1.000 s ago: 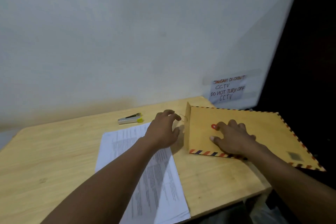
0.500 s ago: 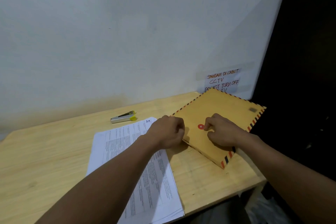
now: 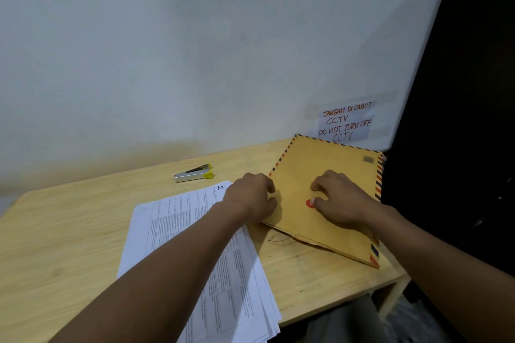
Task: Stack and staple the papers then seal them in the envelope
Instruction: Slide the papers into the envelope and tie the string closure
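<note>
A brown envelope [image 3: 331, 172] with a red-and-blue striped border lies on the right part of the wooden table [image 3: 69, 225]. Its red round fastener [image 3: 308, 203] shows beside my right thumb, and a thin string trails from its near edge. My left hand [image 3: 252, 196] grips the envelope's left edge. My right hand [image 3: 338, 199] rests on top of it with fingers curled by the fastener. A stack of printed white papers [image 3: 200, 253] lies under my left forearm. A small silver stapler [image 3: 193, 174] with a yellow tip sits behind the papers.
The table stands against a white wall. A taped handwritten note [image 3: 345, 121] hangs on the wall behind the envelope. A dark panel [image 3: 459, 120] rises at the right, just past the table's right edge. The envelope's far corner reaches that edge.
The envelope has been turned on the table and now lies flat with its fastener side up. My left hand went from the raised flap to the envelope's left edge.
</note>
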Motion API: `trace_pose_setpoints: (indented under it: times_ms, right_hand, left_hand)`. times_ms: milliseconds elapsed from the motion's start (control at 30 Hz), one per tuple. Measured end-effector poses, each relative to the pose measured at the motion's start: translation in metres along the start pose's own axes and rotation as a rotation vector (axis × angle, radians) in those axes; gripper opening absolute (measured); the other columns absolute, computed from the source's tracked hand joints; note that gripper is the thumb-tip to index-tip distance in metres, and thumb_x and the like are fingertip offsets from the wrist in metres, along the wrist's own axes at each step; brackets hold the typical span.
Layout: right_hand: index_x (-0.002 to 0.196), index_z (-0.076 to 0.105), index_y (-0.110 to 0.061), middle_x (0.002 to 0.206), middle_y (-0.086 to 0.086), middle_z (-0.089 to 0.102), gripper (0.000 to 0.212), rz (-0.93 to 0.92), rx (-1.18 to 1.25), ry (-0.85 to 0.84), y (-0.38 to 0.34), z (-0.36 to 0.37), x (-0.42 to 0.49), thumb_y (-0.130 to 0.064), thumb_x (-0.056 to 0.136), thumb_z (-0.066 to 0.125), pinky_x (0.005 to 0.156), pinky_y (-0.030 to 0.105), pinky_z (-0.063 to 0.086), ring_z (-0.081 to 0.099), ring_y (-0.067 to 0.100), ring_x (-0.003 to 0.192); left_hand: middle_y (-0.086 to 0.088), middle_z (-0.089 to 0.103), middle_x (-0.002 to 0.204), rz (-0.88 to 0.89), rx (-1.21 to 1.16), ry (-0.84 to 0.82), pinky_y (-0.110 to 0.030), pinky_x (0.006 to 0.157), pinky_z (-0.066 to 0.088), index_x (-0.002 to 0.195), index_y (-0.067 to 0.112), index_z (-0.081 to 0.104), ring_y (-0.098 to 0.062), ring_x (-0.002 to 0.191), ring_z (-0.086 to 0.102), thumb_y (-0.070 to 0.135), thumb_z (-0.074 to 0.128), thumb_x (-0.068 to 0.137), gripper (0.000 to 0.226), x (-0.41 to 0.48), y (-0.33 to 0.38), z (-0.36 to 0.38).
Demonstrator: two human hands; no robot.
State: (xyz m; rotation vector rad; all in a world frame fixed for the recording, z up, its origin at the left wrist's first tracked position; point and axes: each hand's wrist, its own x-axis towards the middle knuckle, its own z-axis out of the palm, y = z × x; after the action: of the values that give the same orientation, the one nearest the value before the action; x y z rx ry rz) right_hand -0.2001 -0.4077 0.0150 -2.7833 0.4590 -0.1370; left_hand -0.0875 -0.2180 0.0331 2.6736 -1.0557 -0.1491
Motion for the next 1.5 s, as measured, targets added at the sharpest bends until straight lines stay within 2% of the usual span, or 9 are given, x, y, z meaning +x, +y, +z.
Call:
trace_pose_setpoints:
  times_ms: [200,333,567,833,1100,1200,1300,1400,1500]
  right_hand:
    - [0.126,0.059,-0.024,0.122,-0.005,0.055,0.040,-0.004,-0.015,0.042,-0.003,0.002,0.003,-0.041,0.090,0.059,0.093,0.038,0.048,0.047,0.016,0.111]
    - [0.131,0.056,-0.025,0.126,-0.003,0.053,0.045,-0.011,-0.067,0.025,-0.006,0.003,0.003,-0.045,0.091,0.055,0.094,0.042,0.046,0.045,0.020,0.117]
    - [0.131,0.058,-0.025,0.130,-0.003,0.051,0.039,-0.085,0.009,-0.053,-0.011,0.002,0.006,-0.029,0.092,0.056,0.101,0.036,0.042,0.046,0.021,0.122]
    - [0.137,0.054,-0.022,0.144,-0.002,0.048,0.043,-0.067,0.017,-0.121,-0.024,0.000,0.019,-0.027,0.094,0.056,0.105,0.032,0.040,0.047,0.020,0.129]
    - [0.134,0.055,-0.023,0.142,0.000,0.048,0.041,-0.073,0.028,-0.130,-0.041,0.004,0.024,-0.030,0.093,0.059,0.104,0.035,0.042,0.047,0.021,0.127]
    - [0.127,0.060,-0.024,0.130,0.002,0.055,0.036,-0.089,0.028,-0.018,-0.057,0.005,0.022,-0.034,0.093,0.058,0.099,0.043,0.047,0.052,0.023,0.120]
    - [0.114,0.067,-0.018,0.112,0.000,0.064,0.029,-0.117,0.144,0.000,-0.087,0.009,0.021,-0.037,0.093,0.057,0.086,0.036,0.051,0.058,0.019,0.103]
    - [0.079,0.060,-0.016,0.094,0.003,0.060,0.040,-0.062,0.060,-0.107,-0.125,0.022,0.019,-0.053,0.091,0.053,0.074,0.034,0.045,0.051,0.023,0.099]
    - [0.077,0.046,-0.019,0.109,0.007,0.053,0.048,-0.025,-0.142,-0.077,-0.155,0.037,0.016,-0.067,0.087,0.048,0.082,0.039,0.039,0.041,0.029,0.114]
  left_hand:
    - [-0.004,0.075,0.097,0.065,-0.090,-0.023,-0.039,0.080,0.060,0.097,0.018,0.079,-0.022,0.090,0.067,0.035,0.066,0.089,0.023,-0.012,-0.002,0.002]
    - [-0.003,0.074,0.090,0.109,-0.168,-0.081,-0.036,0.078,0.056,0.071,0.022,0.071,-0.020,0.088,0.064,0.035,0.076,0.080,0.017,-0.018,0.000,0.000]
    - [0.003,0.075,0.110,0.183,-0.139,-0.045,-0.025,0.081,0.051,0.111,0.021,0.076,-0.012,0.092,0.064,0.026,0.071,0.089,0.024,-0.026,-0.003,-0.004]
    - [0.003,0.077,0.107,0.227,-0.216,-0.030,-0.028,0.085,0.057,0.111,0.020,0.076,-0.010,0.088,0.067,0.017,0.071,0.088,0.024,-0.036,-0.005,-0.001]
    - [0.001,0.077,0.104,0.208,-0.259,0.061,-0.033,0.086,0.058,0.107,0.016,0.078,-0.012,0.093,0.068,0.018,0.067,0.089,0.021,-0.045,-0.014,-0.009]
    - [0.002,0.073,0.110,0.097,-0.207,0.232,-0.038,0.089,0.055,0.107,0.021,0.077,-0.017,0.103,0.064,0.027,0.062,0.090,0.023,-0.050,-0.034,-0.017]
    - [-0.003,0.067,0.116,-0.146,-0.124,0.376,-0.040,0.086,0.053,0.101,0.025,0.075,-0.026,0.113,0.059,0.036,0.060,0.090,0.022,-0.062,-0.069,-0.027]
    - [-0.008,0.060,0.121,-0.478,-0.108,0.375,-0.041,0.087,0.050,0.100,0.023,0.074,-0.032,0.119,0.052,0.038,0.059,0.090,0.023,-0.081,-0.109,-0.033]
    - [-0.008,0.067,0.105,-0.667,-0.196,0.319,-0.036,0.077,0.050,0.090,0.020,0.074,-0.032,0.104,0.060,0.034,0.059,0.082,0.022,-0.103,-0.146,-0.036]
